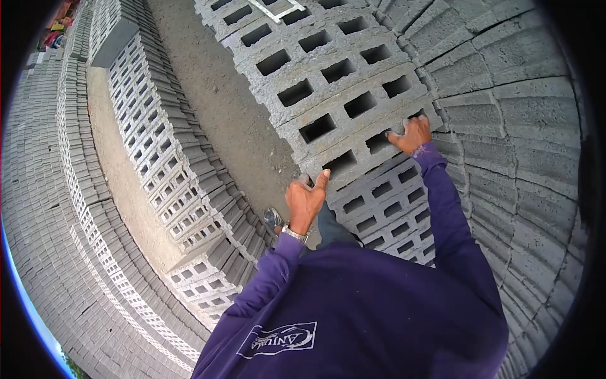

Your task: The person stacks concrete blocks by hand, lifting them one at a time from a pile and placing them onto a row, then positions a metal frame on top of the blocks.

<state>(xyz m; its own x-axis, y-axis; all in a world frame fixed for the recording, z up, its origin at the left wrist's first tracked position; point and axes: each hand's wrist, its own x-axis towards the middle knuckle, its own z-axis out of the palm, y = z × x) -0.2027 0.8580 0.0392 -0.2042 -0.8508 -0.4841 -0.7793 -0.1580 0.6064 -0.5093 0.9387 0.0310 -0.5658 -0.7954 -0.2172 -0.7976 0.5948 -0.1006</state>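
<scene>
"At the near end of the row [317, 82], what did you see?"

"I saw a grey block [360, 156]. The left hand [304, 203] gripped one end, the right hand [413, 134] the other."

"Lower down?"

"More blocks [379, 216]."

Bright daylight — edges bowed, perhaps slightly soft.

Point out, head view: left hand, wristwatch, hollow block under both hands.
Left hand [304, 202]: head view, back of the hand.
Wristwatch [295, 233]: head view, middle of its visible band.
Hollow block [362, 154]: head view, web between two holes.
</scene>
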